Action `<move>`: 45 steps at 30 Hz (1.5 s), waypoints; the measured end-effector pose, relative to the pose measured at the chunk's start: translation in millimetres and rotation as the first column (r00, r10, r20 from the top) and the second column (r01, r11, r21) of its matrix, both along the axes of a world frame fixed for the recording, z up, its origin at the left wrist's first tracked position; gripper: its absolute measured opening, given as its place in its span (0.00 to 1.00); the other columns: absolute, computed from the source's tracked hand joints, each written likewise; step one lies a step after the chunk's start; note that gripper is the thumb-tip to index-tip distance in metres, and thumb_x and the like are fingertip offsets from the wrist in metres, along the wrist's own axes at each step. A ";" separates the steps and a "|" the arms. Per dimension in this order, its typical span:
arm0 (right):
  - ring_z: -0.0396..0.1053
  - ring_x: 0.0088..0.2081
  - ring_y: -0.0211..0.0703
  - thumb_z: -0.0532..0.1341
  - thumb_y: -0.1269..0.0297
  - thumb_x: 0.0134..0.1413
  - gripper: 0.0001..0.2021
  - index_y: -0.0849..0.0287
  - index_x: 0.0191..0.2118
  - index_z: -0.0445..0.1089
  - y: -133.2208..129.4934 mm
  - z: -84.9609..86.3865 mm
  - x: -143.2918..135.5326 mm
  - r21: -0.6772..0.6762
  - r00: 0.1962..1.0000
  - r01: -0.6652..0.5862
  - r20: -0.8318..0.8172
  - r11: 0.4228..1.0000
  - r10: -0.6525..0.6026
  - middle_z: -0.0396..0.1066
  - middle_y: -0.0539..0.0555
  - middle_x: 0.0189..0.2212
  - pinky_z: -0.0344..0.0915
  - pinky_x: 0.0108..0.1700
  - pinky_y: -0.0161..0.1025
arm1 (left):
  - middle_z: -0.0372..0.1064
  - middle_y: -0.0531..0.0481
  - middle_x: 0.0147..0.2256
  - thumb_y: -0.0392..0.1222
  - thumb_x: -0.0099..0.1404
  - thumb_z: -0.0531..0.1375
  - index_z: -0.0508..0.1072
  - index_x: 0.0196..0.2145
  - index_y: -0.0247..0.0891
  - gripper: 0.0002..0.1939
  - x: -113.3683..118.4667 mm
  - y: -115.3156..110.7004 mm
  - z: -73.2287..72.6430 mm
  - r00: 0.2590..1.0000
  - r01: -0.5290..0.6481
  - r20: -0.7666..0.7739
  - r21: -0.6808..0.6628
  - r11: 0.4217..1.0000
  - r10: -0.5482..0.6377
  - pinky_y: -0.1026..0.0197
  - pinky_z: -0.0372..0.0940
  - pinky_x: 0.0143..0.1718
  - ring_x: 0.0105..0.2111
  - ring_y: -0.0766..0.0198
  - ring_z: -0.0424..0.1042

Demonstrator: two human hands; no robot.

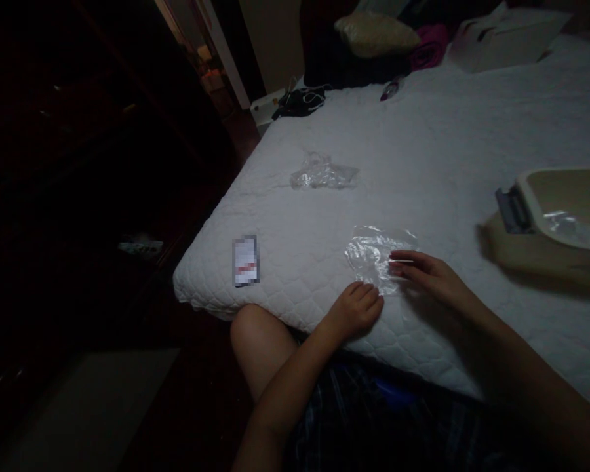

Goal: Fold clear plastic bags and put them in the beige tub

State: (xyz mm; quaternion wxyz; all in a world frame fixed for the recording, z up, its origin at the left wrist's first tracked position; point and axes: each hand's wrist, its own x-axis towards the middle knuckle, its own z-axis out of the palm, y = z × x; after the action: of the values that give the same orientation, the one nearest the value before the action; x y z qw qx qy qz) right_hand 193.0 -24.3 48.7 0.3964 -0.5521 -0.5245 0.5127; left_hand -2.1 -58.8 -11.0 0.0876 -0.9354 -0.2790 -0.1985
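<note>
Touching clear plastic point(371, 254), the left hand point(356, 311) lies half-curled, right hand point(432, 276) loosely open.

Left hand point(358, 311) palm-down, right point(429, 278) (seemingly) raised

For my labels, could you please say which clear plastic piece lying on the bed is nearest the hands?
The spread-out plastic piece by the left hand; the crumpled one lies farther back, untouched.

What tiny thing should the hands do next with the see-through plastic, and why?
I think the right hand could gently smooth the clear plastic while the left hand steadies its near edge. The plastic looks shiny and wrinkled, the left hand is already at that edge, and the right fingers are over its right side.
</note>
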 end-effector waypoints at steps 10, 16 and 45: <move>0.71 0.40 0.49 0.55 0.58 0.54 0.12 0.52 0.41 0.71 -56.6 -3.9 50.7 0.386 0.814 -0.305 0.580 0.870 0.028 0.72 0.57 0.39 0.68 0.42 0.47 | 0.68 0.41 0.49 0.35 0.66 0.50 0.69 0.42 0.33 0.11 -1.0 -1.4 -6.4 0.998 -0.011 0.058 0.060 0.998 0.008 0.48 0.59 0.54 0.53 0.56 0.64; 0.68 0.45 0.50 0.51 0.67 0.56 0.17 0.51 0.50 0.68 -79.1 -32.2 60.0 0.432 0.605 -0.544 0.796 0.719 -0.020 0.71 0.58 0.45 0.65 0.44 0.51 | 0.67 0.41 0.50 0.34 0.66 0.50 0.69 0.45 0.34 0.12 4.2 -3.8 -8.6 0.999 -0.011 0.045 0.032 0.999 0.010 0.46 0.58 0.55 0.54 0.56 0.62; 0.70 0.43 0.48 0.51 0.71 0.56 0.15 0.53 0.46 0.70 -72.1 -39.2 57.6 0.502 0.565 -0.612 0.818 0.611 -0.107 0.73 0.58 0.42 0.60 0.49 0.53 | 0.65 0.38 0.52 0.34 0.66 0.48 0.65 0.51 0.29 0.17 10.9 -5.2 -8.0 1.000 -0.016 -0.004 -0.073 0.997 0.016 0.46 0.56 0.57 0.55 0.55 0.61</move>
State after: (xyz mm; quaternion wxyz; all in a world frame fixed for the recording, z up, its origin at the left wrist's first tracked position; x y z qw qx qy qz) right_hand 250.6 -96.4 9.5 0.2252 -0.4098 -0.8839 0.0088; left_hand 8.8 -64.0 -19.0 0.0553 -0.9361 -0.2934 -0.1859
